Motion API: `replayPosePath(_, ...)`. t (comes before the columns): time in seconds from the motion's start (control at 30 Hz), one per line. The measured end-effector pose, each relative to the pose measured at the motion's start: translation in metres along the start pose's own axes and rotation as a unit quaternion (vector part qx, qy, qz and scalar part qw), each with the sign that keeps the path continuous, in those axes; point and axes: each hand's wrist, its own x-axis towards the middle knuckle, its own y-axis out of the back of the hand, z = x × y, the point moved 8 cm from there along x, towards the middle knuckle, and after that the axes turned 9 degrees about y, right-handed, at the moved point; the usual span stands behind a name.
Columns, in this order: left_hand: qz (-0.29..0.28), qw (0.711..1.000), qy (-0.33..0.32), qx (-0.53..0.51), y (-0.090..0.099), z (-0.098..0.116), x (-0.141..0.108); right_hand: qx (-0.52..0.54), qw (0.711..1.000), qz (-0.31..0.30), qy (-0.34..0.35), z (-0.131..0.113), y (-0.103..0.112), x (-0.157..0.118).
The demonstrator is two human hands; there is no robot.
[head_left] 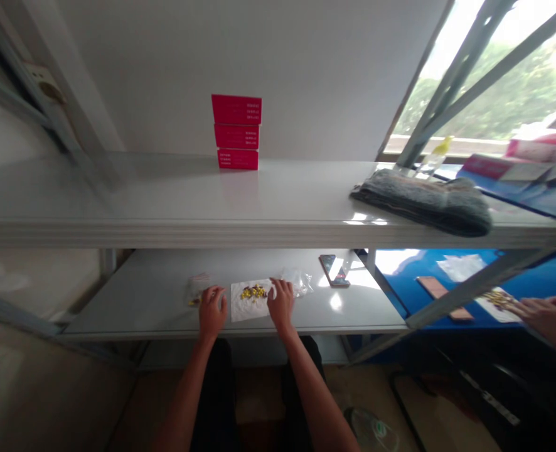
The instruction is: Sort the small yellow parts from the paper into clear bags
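Observation:
A white sheet (250,309) lies on the lower shelf, with a small pile of yellow and dark pieces (254,292) on it. My left hand (213,307) is just left of the sheet, beside a clear bag (197,285); its fingers are curled, and whether they hold anything is too small to tell. My right hand (280,298) rests at the sheet's right edge, fingertips close to the pieces; what lies under its fingers is hidden. Behind it is another crumpled clear bag (300,282).
A phone (334,271) lies to the right on the lower shelf (141,295). Above are red boxes (237,135) and a grey cloth (423,198). Another person's hands (548,320) work at a blue table (400,276) at the right, beyond the metal frame.

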Motion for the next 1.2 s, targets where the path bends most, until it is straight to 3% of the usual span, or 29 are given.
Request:
replayPosePath(0.1, -0.027, 0.999, 0.004, -0.017, -0.013, -0.001, -0.014, -0.109, 0.994, -0.001, -0.012, 0.039, 0.021, 0.019)
replayPosePath(0.2, -0.02, 0.999, 0.02, -0.02, -0.014, -0.01, -0.015, -0.145, 0.987, -0.069, -0.004, 0.069, 0.018, 0.025)
replayPosePath(0.27, -0.017, 0.999, 0.026, -0.024, -0.014, -0.014, -0.014, -0.152, 0.984, -0.097, -0.001, 0.08, 0.014, 0.022)
replayPosePath(0.33, -0.016, 0.999, 0.034, -0.03, -0.012, -0.016, -0.014, -0.148, 0.985, -0.084, 0.001, 0.08, 0.016, 0.02)
replayPosePath(0.43, -0.015, 0.997, 0.052, -0.048, -0.009, -0.017, -0.014, -0.113, 0.993, -0.023, 0.001, 0.065, 0.028, 0.022)
replayPosePath(0.53, -0.021, 0.997, 0.03, -0.07, -0.005, -0.001, -0.011, -0.025, 0.999, 0.002, 0.022, 0.035, 0.033, 0.026)
replayPosePath(0.7, -0.068, 0.991, -0.066, -0.094, -0.006, 0.057, 0.003, 0.152, 0.985, -0.043, 0.067, -0.028, 0.012, 0.02)
replayPosePath(0.8, -0.112, 0.985, -0.077, -0.108, -0.013, 0.074, 0.014, 0.252, 0.962, -0.084, 0.056, -0.047, -0.008, 0.01)
replayPosePath(0.93, -0.118, 0.98, 0.026, -0.159, -0.014, 0.048, 0.023, 0.289, 0.954, -0.082, -0.014, -0.034, -0.021, -0.003)
replayPosePath(1.07, -0.124, 0.949, 0.166, -0.238, -0.02, 0.005, 0.018, 0.139, 0.985, -0.098, 0.006, -0.017, -0.027, -0.015)
replayPosePath(1.2, -0.171, 0.932, 0.187, -0.259, -0.037, -0.007, 0.006, 0.026, 0.988, -0.153, 0.024, -0.01, -0.04, -0.027)
